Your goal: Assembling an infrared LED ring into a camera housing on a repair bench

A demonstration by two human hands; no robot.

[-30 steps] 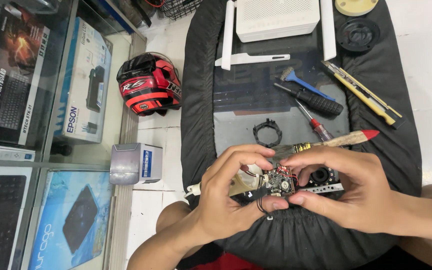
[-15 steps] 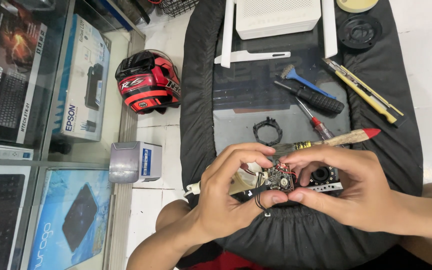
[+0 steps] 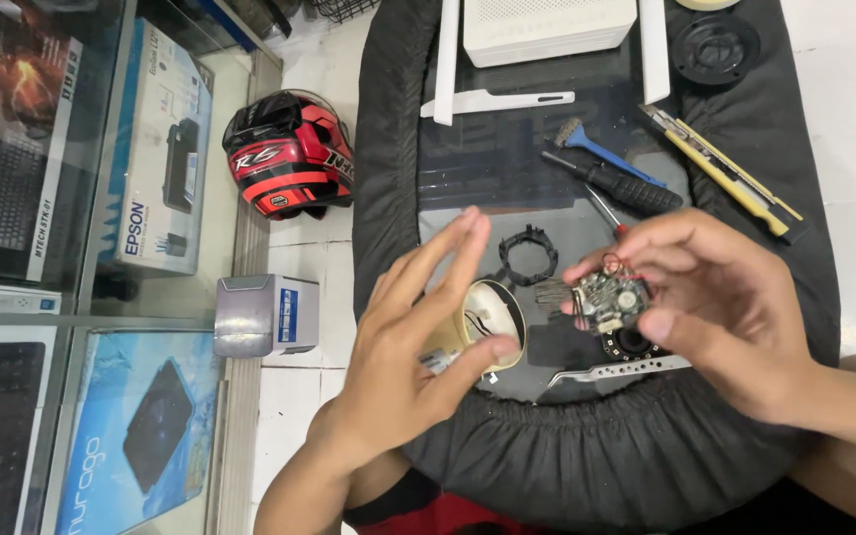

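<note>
My left hand (image 3: 418, 347) grips a small round cream-coloured housing (image 3: 487, 322) with thin wires inside, fingers partly spread. To its right my right hand (image 3: 715, 297) pinches a small green circuit board (image 3: 608, 297) with red wiring between thumb and fingers. Both hover above a black padded mat (image 3: 587, 436). A black plastic ring (image 3: 528, 256) lies on the mat between my hands. Metal tweezers (image 3: 618, 371) rest just under the board, beside a black round part (image 3: 632, 343).
On the mat farther off lie a black-handled screwdriver (image 3: 611, 186), a blue brush (image 3: 601, 149), a yellow utility knife (image 3: 720, 168), white plastic panels (image 3: 497, 101), a white box (image 3: 547, 28) and a black disc (image 3: 715, 48). A red-black helmet (image 3: 289, 154) and boxed goods (image 3: 156, 159) sit left.
My hands have drawn apart: the cream housing came away in my left hand while the circuit board stayed in my right. The brush my right hand held is gone from it.
</note>
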